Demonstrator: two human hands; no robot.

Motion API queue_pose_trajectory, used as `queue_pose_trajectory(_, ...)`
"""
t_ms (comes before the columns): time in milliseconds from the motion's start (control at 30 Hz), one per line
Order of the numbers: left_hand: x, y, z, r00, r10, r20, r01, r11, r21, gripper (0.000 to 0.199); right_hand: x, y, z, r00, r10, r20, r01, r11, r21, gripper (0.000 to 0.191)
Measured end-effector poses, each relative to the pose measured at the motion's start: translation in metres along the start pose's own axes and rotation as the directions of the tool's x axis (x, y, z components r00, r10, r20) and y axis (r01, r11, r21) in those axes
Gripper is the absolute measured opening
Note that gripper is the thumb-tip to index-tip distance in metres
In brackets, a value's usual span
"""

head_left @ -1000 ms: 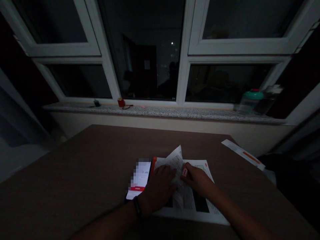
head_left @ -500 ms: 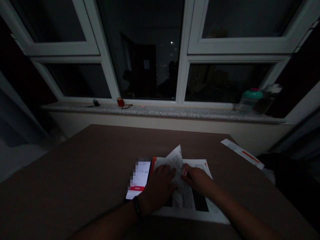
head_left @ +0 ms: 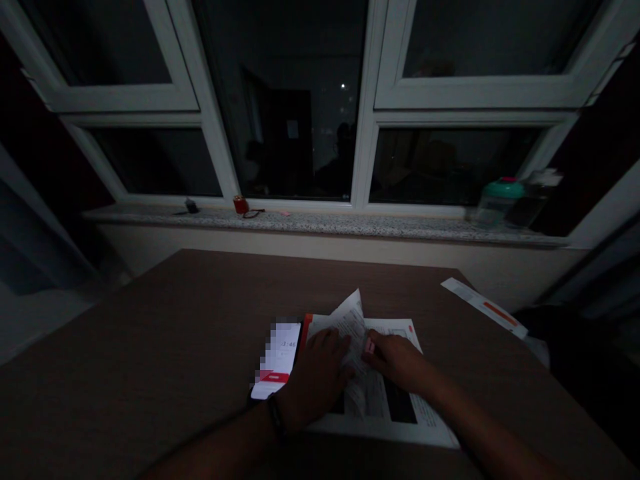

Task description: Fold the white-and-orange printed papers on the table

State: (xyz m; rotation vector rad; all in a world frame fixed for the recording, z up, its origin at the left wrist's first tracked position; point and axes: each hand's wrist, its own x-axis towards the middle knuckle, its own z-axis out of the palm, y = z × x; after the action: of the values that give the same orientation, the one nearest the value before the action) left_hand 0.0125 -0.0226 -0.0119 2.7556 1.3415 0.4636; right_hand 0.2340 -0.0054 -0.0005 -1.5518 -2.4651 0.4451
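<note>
On the tabletop: a printed sheet lies flat, with a creased, folded paper rising in a stiff peak on top of it.
Left hand: fingers open and spread, palm pressing down on the folded paper; a dark wristband circles the wrist.
Right hand: fingers curled, pinching a small pink object against the folded paper.
Beside the left hand: a lit phone with a red bar, its edge just touching the papers.
Change since the earlier frame: the phone's digits read 3:46, not 3:45; the hands have barely shifted.
Table's far right: a long white envelope with an orange stripe.
Windowsill: speckled stone, holding a small red tin and a plastic bottle with a green lid.
</note>
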Motion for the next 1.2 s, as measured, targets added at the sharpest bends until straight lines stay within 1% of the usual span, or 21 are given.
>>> queue_pose_trajectory(133, 0.0, 0.0, -0.001, 1.0, -0.009, 0.023, 0.009, 1.0, -0.002, 0.048, -0.006, -0.004, -0.006, 0.996, -0.073, 0.051, 0.075, 0.997, -0.02, 0.02)
queue_pose_trajectory(200, 0.0, 0.0, 0.0, 1.0, -0.001, 0.021, 0.001, 1.0, -0.006, 0.047, -0.008, -0.005, -0.007, 0.995, -0.081, 0.062, 0.082, 0.997, -0.007, 0.021)
queue_pose_trajectory(400, 0.001, -0.002, 0.002, 1.0, 0.008, -0.008, -0.008, 1.0, -0.001, 0.048, -0.004, -0.006, -0.004, 0.999, 0.034, 0.03, -0.035, 0.999, 0.022, 0.019)
queue_pose_trajectory(467, 0.0, -0.001, 0.002, 1.0, 0.016, -0.012, -0.016, 1.0, 0.002, 0.048, -0.005, -0.006, -0.006, 0.999, 0.005, 0.045, -0.006, 1.0, 0.016, 0.018)
queue_pose_trajectory(600, -0.001, -0.001, 0.001, 1.0, 0.023, 0.0, -0.023, 1.0, 0.003, 0.048, -0.011, -0.007, -0.012, 0.99, -0.115, 0.085, 0.112, 0.993, 0.037, 0.018)
queue_pose_trajectory(667, -0.001, 0.0, 0.0, 1.0, 0.017, 0.006, -0.017, 1.0, 0.002, 0.048, -0.013, -0.007, -0.011, 0.988, -0.128, 0.084, 0.124, 0.991, 0.049, 0.018)
queue_pose_trajectory(767, 0.0, -0.001, 0.0, 1.0, -0.004, 0.004, 0.004, 1.0, 0.005, 0.047, -0.012, -0.006, -0.007, 0.996, -0.083, 0.041, 0.079, 0.994, 0.076, 0.012)
queue_pose_trajectory(867, -0.001, -0.002, 0.004, 1.0, -0.002, -0.015, 0.002, 1.0, 0.008, 0.049, -0.006, -0.005, -0.001, 1.0, 0.003, -0.009, -0.002, 0.992, 0.124, 0.008)
queue_pose_trajectory(900, -0.001, -0.002, 0.006, 1.0, 0.005, -0.023, -0.005, 1.0, 0.01, 0.05, -0.004, -0.004, 0.001, 0.999, 0.026, -0.027, -0.022, 0.989, 0.145, 0.009)
queue_pose_trajectory(967, -0.002, -0.003, 0.009, 0.999, 0.008, -0.031, -0.008, 1.0, 0.014, 0.051, -0.001, -0.002, 0.004, 0.996, 0.059, -0.063, -0.045, 0.978, 0.204, 0.018)
queue_pose_trajectory(1033, -0.003, -0.003, 0.011, 0.999, -0.004, -0.035, 0.005, 1.0, 0.02, 0.051, 0.001, 0.001, 0.007, 0.993, 0.078, -0.093, -0.05, 0.96, 0.276, 0.03)
queue_pose_trajectory(1067, -0.004, -0.003, 0.012, 0.999, -0.009, -0.035, 0.01, 1.0, 0.023, 0.051, 0.002, 0.003, 0.009, 0.99, 0.085, -0.11, -0.047, 0.95, 0.307, 0.032)
queue_pose_trajectory(1200, -0.003, -0.004, 0.011, 0.999, -0.025, -0.032, 0.026, 0.998, 0.05, 0.051, 0.003, 0.005, 0.014, 0.983, 0.073, -0.171, 0.0, 0.921, 0.39, 0.029)
